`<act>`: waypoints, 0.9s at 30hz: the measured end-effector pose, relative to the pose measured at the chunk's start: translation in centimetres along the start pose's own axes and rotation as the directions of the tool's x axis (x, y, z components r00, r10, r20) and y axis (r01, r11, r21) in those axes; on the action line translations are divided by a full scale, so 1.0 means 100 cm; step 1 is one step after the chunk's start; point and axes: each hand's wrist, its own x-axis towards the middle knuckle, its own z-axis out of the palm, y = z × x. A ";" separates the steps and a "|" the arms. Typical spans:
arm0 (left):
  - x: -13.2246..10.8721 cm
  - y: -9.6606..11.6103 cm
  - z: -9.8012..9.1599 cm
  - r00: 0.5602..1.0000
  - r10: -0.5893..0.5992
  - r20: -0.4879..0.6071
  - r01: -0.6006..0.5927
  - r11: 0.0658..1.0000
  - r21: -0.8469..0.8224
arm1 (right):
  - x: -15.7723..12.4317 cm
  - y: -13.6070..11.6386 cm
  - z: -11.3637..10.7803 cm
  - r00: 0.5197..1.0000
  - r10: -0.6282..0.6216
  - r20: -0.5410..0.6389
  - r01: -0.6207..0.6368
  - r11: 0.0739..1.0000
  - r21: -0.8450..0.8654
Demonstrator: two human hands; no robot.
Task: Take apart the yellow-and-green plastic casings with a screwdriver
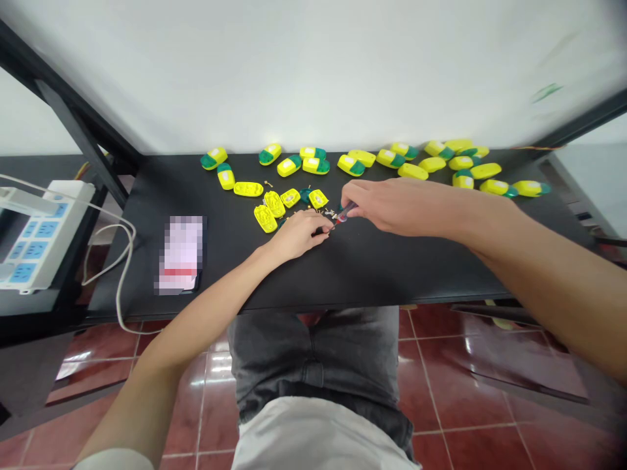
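Note:
My right hand (386, 207) is shut on a small screwdriver (345, 213) with a red and clear handle. Its tip points down towards my left hand (298, 235), whose fingers curl around a small dark object (319, 230), mostly hidden. Just beyond my hands lie opened yellow plastic casing halves (274, 203), with tiny brass parts (330, 212) scattered nearby. Several closed yellow-and-green capsule-shaped casings (351, 164) lie in a loose band towards the back of the table.
The black table (392, 274) has a blurred-out phone (179, 254) at its left. A white-and-blue power strip (34, 235) with a white cable sits beyond the left edge. A white wall (294, 72) stands behind, and dark metal frame posts rise at both back corners.

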 end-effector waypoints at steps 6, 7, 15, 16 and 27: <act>0.000 0.000 -0.001 1.000 0.006 0.004 -0.006 1.000 -0.017 | 0.008 -0.021 -0.012 0.991 0.116 0.066 -0.108 0.988 -0.108; 0.000 0.000 -0.001 1.000 0.009 0.001 -0.009 1.000 -0.016 | 0.009 -0.025 -0.014 0.987 0.142 0.072 -0.131 0.981 -0.140; 0.000 -0.001 0.000 1.000 0.026 -0.006 -0.026 1.000 -0.001 | 0.012 -0.028 -0.016 0.954 0.246 0.172 -0.210 0.956 -0.204; 0.001 -0.001 0.000 1.000 0.024 -0.005 -0.024 1.000 0.001 | 0.012 -0.025 -0.015 0.962 0.220 0.163 -0.193 0.967 -0.167; 0.000 -0.001 0.001 1.000 0.005 -0.007 -0.005 1.000 -0.014 | 0.009 -0.002 0.003 0.997 0.055 0.047 -0.053 0.998 -0.040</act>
